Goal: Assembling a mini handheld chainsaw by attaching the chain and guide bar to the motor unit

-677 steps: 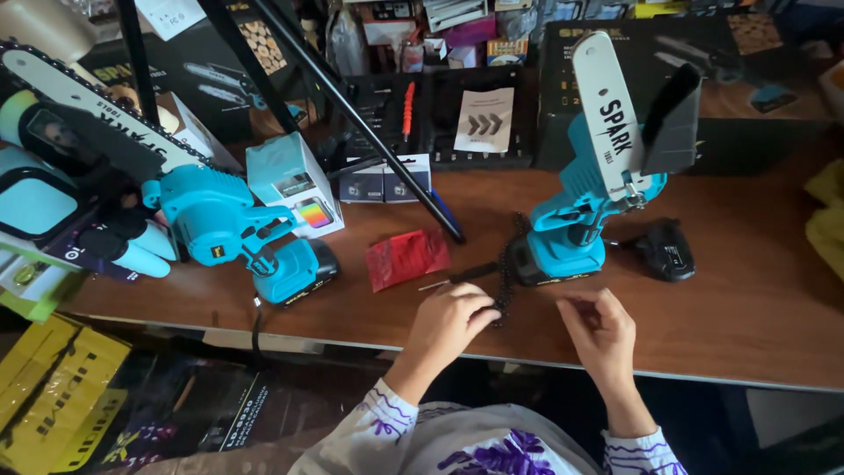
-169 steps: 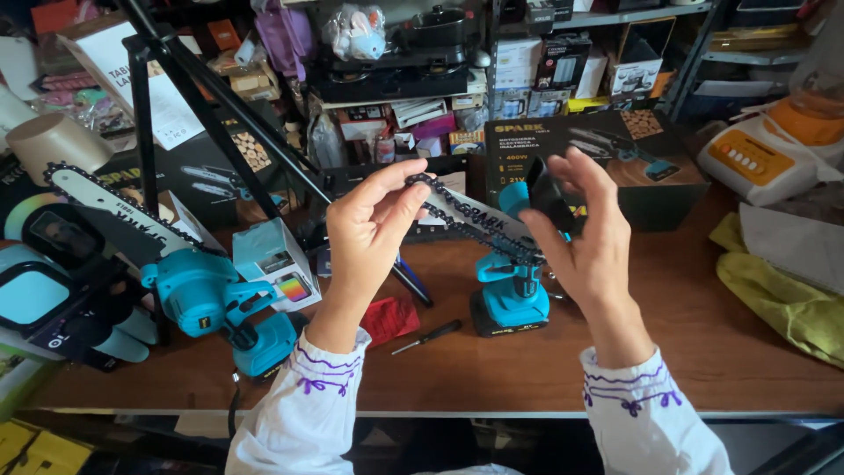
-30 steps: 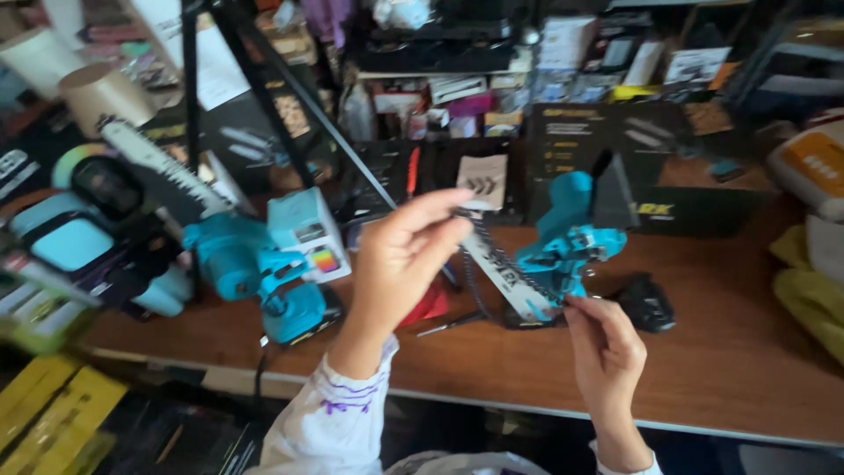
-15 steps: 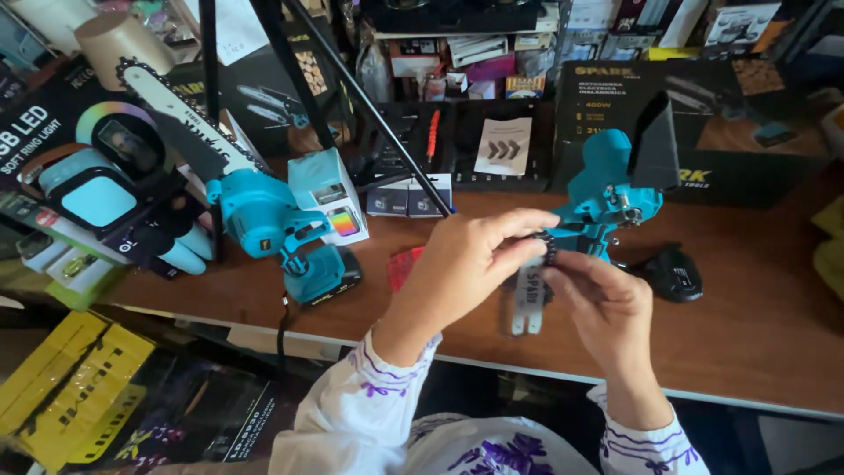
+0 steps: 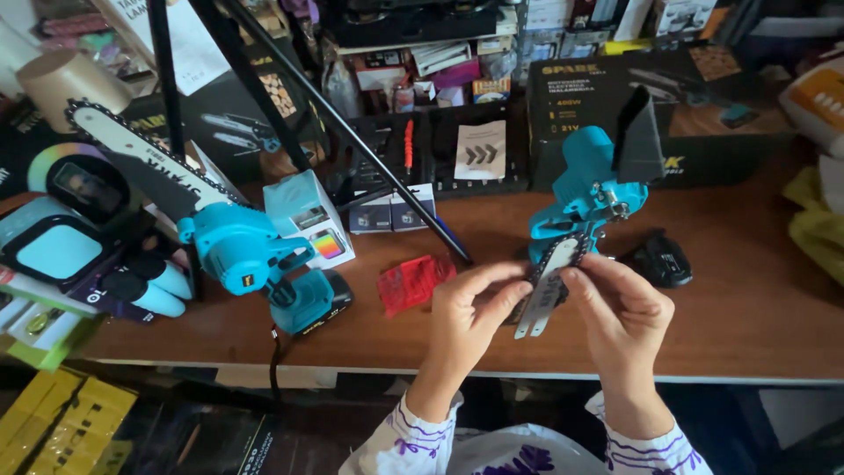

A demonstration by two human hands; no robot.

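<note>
Near the front edge of the wooden worktop [image 5: 747, 334], both hands pinch the guide bar [image 5: 547, 290] with its chain looped around it, holding it upright against the blue saw body [image 5: 585, 189], apparently so the chain stays seated in the bar's groove. The left hand [image 5: 466, 308] grips one edge, the right hand [image 5: 620, 308] the other. An assembled blue mini chainsaw [image 5: 237, 251] stands toward the left end; a red pouch [image 5: 413, 281] lies between.

Bright, even daylight; sharp centre, slight wide-angle stretch at edges.
</note>
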